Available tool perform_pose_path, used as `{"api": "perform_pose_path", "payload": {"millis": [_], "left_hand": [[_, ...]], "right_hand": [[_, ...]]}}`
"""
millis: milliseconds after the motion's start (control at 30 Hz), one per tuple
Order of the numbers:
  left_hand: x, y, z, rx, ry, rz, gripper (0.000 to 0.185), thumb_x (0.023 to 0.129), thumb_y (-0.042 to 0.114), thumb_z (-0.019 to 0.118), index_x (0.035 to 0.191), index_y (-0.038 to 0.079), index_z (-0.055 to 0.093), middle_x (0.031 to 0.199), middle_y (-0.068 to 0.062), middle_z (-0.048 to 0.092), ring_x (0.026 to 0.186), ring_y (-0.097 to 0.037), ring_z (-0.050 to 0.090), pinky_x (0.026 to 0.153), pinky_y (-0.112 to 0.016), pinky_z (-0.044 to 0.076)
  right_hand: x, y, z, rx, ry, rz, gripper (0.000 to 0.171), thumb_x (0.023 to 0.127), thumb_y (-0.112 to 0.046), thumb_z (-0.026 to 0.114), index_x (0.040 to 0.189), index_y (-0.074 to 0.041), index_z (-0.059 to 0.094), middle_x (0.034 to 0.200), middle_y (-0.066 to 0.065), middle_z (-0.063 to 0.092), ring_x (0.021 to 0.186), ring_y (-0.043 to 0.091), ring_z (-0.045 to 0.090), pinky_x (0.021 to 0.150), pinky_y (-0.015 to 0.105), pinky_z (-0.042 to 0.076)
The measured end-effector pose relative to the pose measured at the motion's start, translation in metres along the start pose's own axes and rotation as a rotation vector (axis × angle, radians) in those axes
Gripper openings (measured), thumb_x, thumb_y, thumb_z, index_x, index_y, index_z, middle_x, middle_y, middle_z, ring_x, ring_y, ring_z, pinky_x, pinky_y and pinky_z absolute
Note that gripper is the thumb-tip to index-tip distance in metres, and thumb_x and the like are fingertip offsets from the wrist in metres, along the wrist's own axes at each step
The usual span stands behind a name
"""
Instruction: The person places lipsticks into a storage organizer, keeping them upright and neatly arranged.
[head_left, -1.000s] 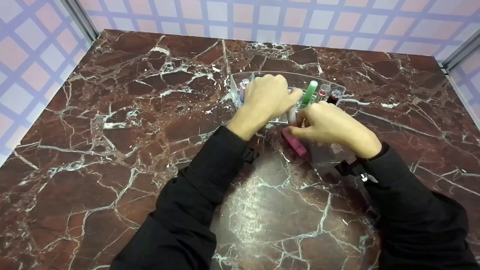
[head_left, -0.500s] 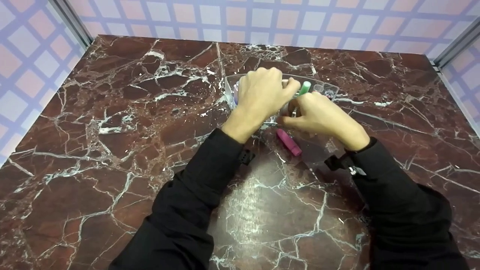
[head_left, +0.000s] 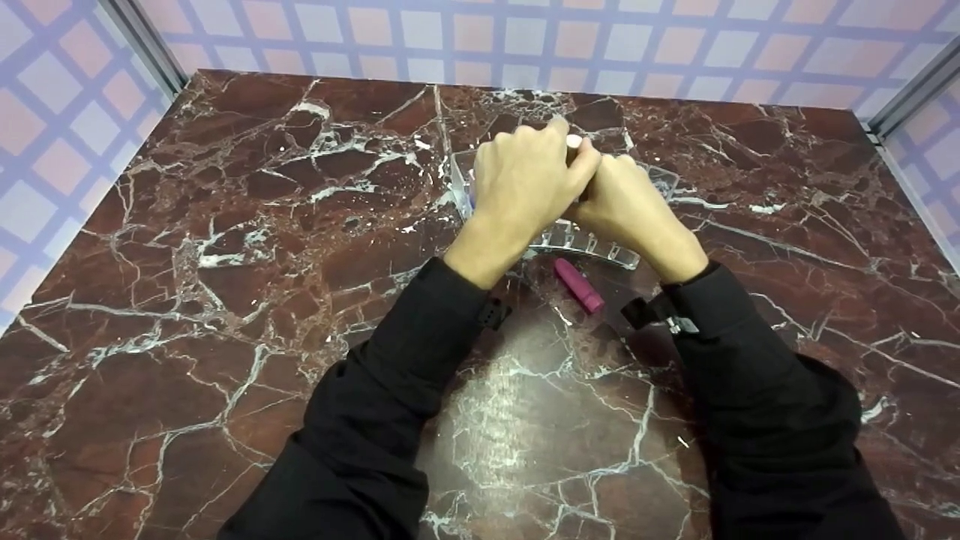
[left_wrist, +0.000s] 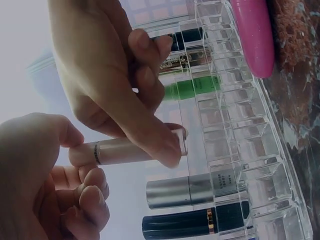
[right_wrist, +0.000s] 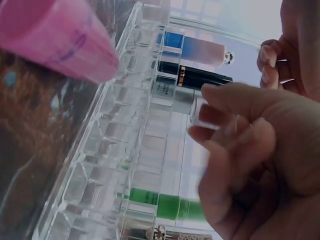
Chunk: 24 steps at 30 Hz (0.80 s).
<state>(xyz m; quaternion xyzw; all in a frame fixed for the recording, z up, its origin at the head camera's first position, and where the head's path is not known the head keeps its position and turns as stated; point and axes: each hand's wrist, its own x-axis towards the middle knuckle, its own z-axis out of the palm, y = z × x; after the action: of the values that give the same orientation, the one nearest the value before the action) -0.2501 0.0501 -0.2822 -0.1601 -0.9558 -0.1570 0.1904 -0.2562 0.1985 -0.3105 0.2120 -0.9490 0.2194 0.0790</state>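
Over the marble table (head_left: pixel 225 300), both hands are meeting above the clear organizer (head_left: pixel 592 244). The left hand (head_left: pixel 525 180) and right hand (head_left: pixel 626 206) are pinching one pale lipstick tube (left_wrist: pixel 125 151), now raised higher than before; the pink lipstick (head_left: pixel 578 285) is still lying just beside the organizer.

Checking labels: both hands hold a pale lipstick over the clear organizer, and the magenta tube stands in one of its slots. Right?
Not quite. The magenta tube lies on the marble table in front of the clear organizer, outside its slots; the head view shows it. The rest holds: left hand and right hand hold the pale lipstick over the organizer.
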Motion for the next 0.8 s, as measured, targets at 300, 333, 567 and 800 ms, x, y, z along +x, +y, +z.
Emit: {"api": "perform_pose_path", "payload": {"millis": [300, 333, 567, 800], "left_hand": [[-0.0018, 0.0004, -0.0012, 0.007, -0.027, 0.0, 0.044, 0.105, 0.045, 0.041, 0.106, 0.013, 0.07, 0.061, 0.008, 0.04, 0.051, -0.009, 0.037, 0.047, -0.024, 0.036], [-0.0017, 0.0004, -0.0014, 0.005, -0.03, -0.001, 0.044, 0.106, 0.045, 0.04, 0.105, 0.013, 0.07, 0.061, 0.008, 0.039, 0.051, -0.008, 0.036, 0.047, -0.024, 0.036], [-0.0003, -0.0012, -0.0016, 0.002, -0.039, -0.007, 0.043, 0.107, 0.045, 0.041, 0.108, 0.013, 0.07, 0.06, 0.009, 0.036, 0.05, -0.007, 0.03, 0.046, -0.023, 0.031], [0.0006, -0.0027, -0.0007, 0.028, -0.097, -0.036, 0.047, 0.108, 0.05, 0.037, 0.116, 0.015, 0.067, 0.068, 0.006, 0.048, 0.055, -0.011, 0.043, 0.05, -0.024, 0.039]], "right_hand": [[0.0014, 0.0049, 0.0041, -0.025, 0.07, 0.012, 0.022, 0.091, -0.016, 0.066, 0.106, -0.001, 0.072, 0.062, 0.009, 0.061, 0.046, 0.021, 0.053, 0.043, 0.033, 0.045], [0.0013, 0.005, 0.0041, -0.019, 0.071, 0.021, 0.02, 0.091, -0.015, 0.066, 0.104, -0.002, 0.073, 0.061, 0.008, 0.061, 0.045, 0.02, 0.053, 0.041, 0.032, 0.044], [0.0021, 0.0058, 0.0067, -0.013, 0.078, 0.062, 0.012, 0.091, -0.015, 0.066, 0.088, -0.004, 0.069, 0.051, 0.002, 0.05, 0.04, 0.015, 0.045, 0.038, 0.026, 0.037], [0.003, 0.0058, 0.009, -0.001, 0.036, 0.097, 0.016, 0.092, -0.016, 0.069, 0.097, -0.001, 0.071, 0.057, 0.005, 0.054, 0.044, 0.015, 0.046, 0.041, 0.025, 0.039]]}}
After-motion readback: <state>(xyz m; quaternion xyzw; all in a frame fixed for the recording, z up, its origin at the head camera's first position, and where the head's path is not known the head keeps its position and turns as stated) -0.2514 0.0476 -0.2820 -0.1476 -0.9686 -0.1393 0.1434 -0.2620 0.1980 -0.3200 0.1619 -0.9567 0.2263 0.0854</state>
